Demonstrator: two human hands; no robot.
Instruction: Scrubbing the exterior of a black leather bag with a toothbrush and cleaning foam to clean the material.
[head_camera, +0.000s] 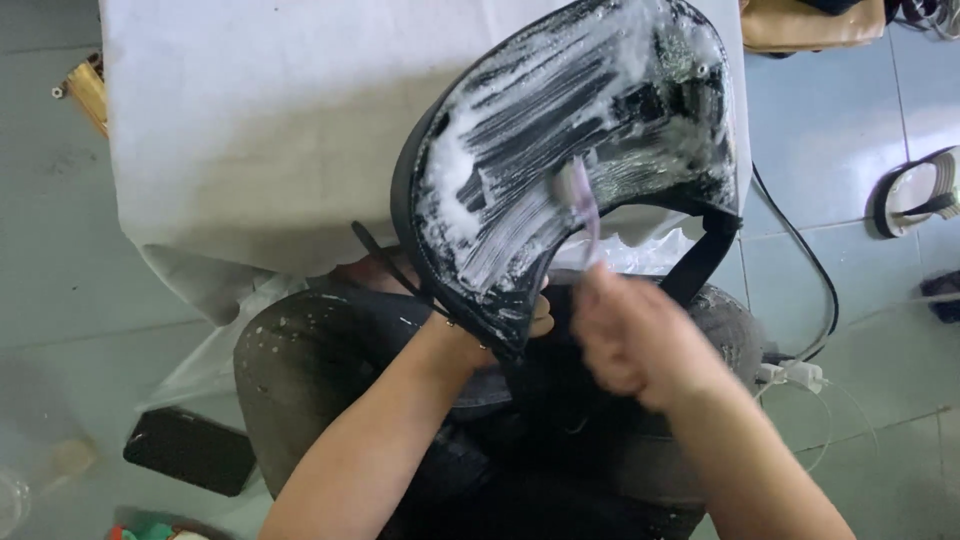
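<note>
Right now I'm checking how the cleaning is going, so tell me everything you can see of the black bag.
The black bag is curved, half-moon shaped, of smooth leather-like material. Its upturned face is smeared with streaks of white foam. Thin black straps hang from its ends. It is tilted up over the edge of a white-covered table, above the person's lap. The left hand grips its lower edge from beneath; the right hand, motion-blurred, presses a small pale brush against the soapy face.

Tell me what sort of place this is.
Probably an informal home or small workshop corner for cleaning bags. A soapy black bag rests against a table under a white cloth, a sandal lies on the blue-grey tiled floor, and a white power strip sits nearby.
</note>
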